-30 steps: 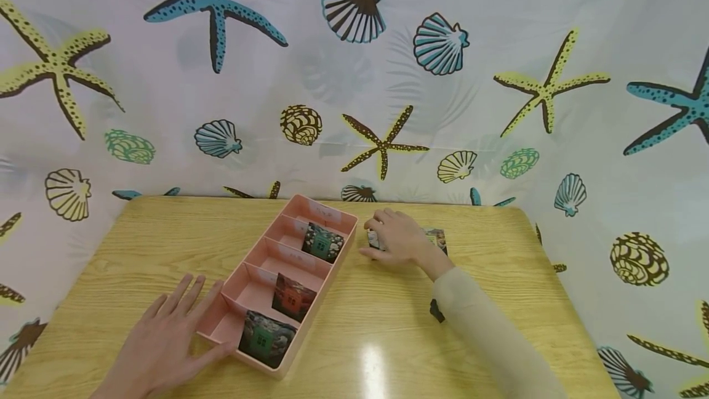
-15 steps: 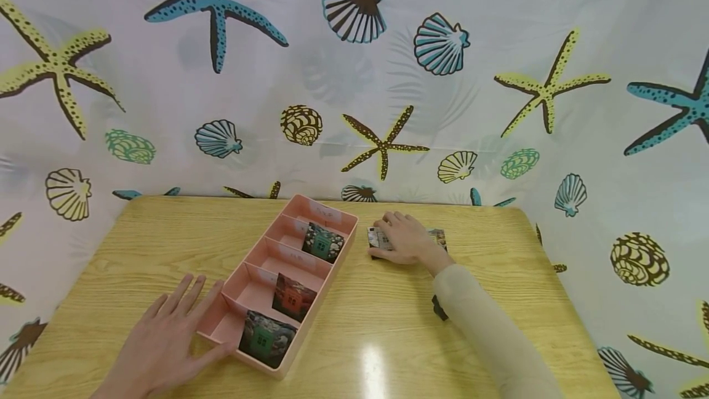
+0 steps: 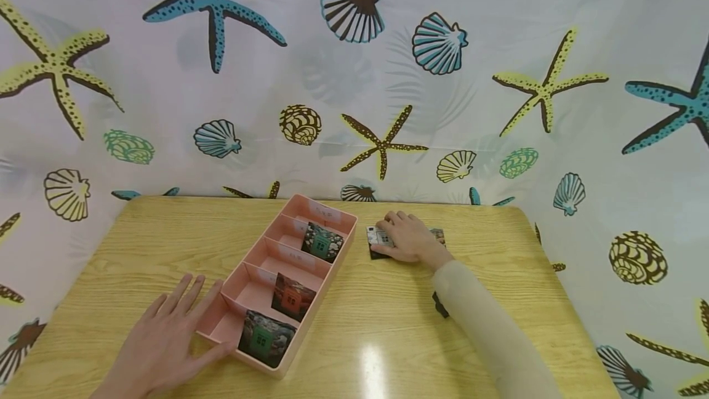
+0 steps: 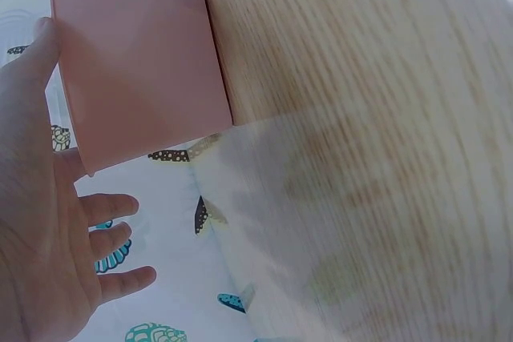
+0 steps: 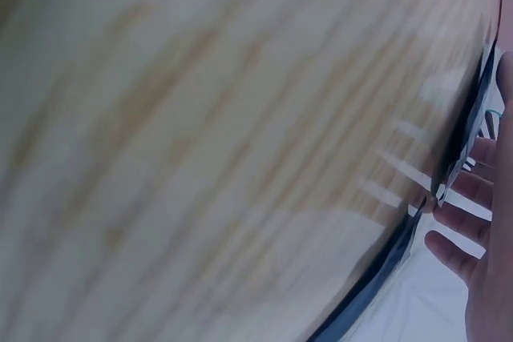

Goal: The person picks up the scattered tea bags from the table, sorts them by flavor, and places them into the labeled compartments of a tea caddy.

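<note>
White cloth (image 3: 354,94) printed with blue and yellow starfish and shells hung behind and to either side of the hands. Wood-grain desk (image 3: 360,303) beneath them. Long pink box (image 3: 252,291) stood on it, slanting away between the two hands, five compartments in a row.

Pale sleeve (image 3: 490,325) on the outstretched right forearm. Left hand (image 3: 160,337): fingers straight and fanned, nothing gripped; thumb and forefinger lay along the box's near-left corner. Right hand (image 3: 408,240): farther out, palm down, fingers apart and slightly bent, partly covering a grey-and-white packet (image 3: 377,236) on the desk. Whether they pressed on it, could not tell.

Inside the box, right of the left hand: green packet (image 3: 268,338) in the nearest compartment, red packet (image 3: 293,297) in the second, teal packet (image 3: 322,242) in the fourth, toward the right hand. Colourful packet (image 3: 438,234) partly hidden behind the right wrist. Small dark object (image 3: 439,305) showed beside the sleeve, too covered to identify.
</note>
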Demonstrator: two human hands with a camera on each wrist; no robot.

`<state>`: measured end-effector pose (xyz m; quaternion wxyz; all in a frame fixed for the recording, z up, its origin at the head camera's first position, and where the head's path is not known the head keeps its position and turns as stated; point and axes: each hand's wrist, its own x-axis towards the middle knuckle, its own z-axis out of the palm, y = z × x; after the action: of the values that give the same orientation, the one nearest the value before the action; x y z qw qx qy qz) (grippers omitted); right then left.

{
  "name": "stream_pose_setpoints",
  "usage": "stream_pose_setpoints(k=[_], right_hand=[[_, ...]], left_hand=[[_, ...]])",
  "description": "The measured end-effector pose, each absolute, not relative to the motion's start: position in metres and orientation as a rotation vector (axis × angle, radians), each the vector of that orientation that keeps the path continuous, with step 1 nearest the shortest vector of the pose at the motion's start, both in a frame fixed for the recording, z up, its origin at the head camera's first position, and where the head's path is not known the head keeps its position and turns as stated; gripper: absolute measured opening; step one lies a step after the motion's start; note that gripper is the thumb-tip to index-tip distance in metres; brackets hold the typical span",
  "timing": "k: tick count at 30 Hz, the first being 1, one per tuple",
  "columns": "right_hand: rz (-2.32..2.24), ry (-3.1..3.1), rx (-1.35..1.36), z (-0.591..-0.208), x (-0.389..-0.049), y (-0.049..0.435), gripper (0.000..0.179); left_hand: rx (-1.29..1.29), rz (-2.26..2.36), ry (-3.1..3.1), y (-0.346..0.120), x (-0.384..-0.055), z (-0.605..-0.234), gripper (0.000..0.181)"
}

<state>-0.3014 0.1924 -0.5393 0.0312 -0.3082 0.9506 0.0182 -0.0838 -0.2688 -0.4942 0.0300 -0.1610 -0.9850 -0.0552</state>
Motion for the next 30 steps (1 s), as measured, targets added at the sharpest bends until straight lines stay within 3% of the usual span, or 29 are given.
stream_pose_setpoints(k=[30], right_hand=[[0.039,2.987,-1.065,-0.541,-0.293,0.198,0.074]], left_hand=[[-0.484,-0.14,-3.072,-0.269,-0.084,-0.495,0.107]])
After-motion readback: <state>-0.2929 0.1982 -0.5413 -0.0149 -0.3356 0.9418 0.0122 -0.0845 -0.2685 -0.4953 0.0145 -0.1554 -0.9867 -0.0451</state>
